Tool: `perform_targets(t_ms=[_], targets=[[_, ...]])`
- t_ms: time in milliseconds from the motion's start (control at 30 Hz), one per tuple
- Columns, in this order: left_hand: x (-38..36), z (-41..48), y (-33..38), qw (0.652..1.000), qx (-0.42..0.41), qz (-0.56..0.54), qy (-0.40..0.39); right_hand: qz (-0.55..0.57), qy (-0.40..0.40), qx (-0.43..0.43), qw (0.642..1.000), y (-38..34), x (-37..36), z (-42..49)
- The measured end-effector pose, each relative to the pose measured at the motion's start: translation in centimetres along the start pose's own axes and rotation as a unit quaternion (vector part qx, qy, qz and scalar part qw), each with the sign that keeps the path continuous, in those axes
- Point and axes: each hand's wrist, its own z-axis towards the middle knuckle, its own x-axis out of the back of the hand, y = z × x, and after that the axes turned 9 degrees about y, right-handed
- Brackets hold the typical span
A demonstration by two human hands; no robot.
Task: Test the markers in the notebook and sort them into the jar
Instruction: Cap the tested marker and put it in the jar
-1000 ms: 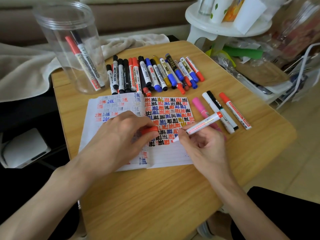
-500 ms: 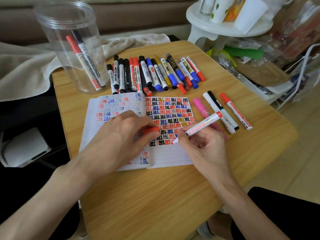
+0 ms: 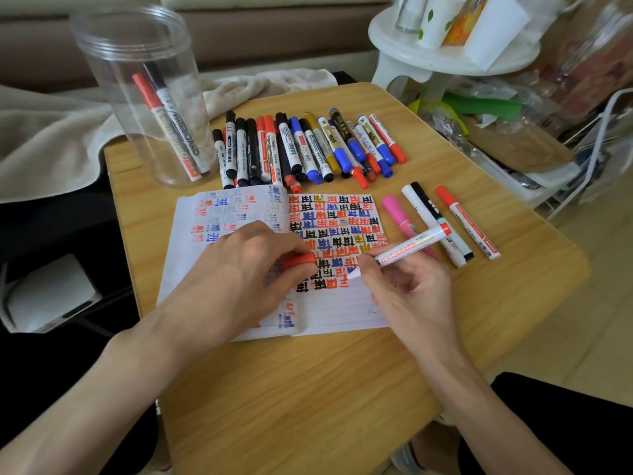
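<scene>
An open notebook [image 3: 337,308] lies mid-table, its pages filled with red, blue, black and gold marks. My right hand [image 3: 412,298] grips an uncapped red whiteboard marker [image 3: 406,250], its tip touching the right page. My left hand [image 3: 239,279] rests on the notebook's fold and pinches the red cap [image 3: 298,260]. A clear plastic jar [image 3: 144,97] stands at the table's far left with two markers inside. A row of several markers [image 3: 308,149] lies behind the notebook. A few more markers [image 3: 442,224] lie to the notebook's right.
The wooden table [image 3: 308,389] ends close on the right. A beige cloth [image 3: 48,138] lies behind the jar. A white stool [image 3: 442,56] with bottles and a cluttered rack [image 3: 534,159] stand at the far right.
The red marker's tip has shifted slightly on the right page. My left hand has stayed in place with the cap.
</scene>
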Motion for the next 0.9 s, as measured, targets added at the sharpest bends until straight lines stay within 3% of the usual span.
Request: perform_targets(t_ms=[900], targets=[[-0.05,0.02,-0.2,1.0,-0.005,0.009,-0.005,-0.014,-0.006,0.011,1.0,-0.01,0.06,-0.07]])
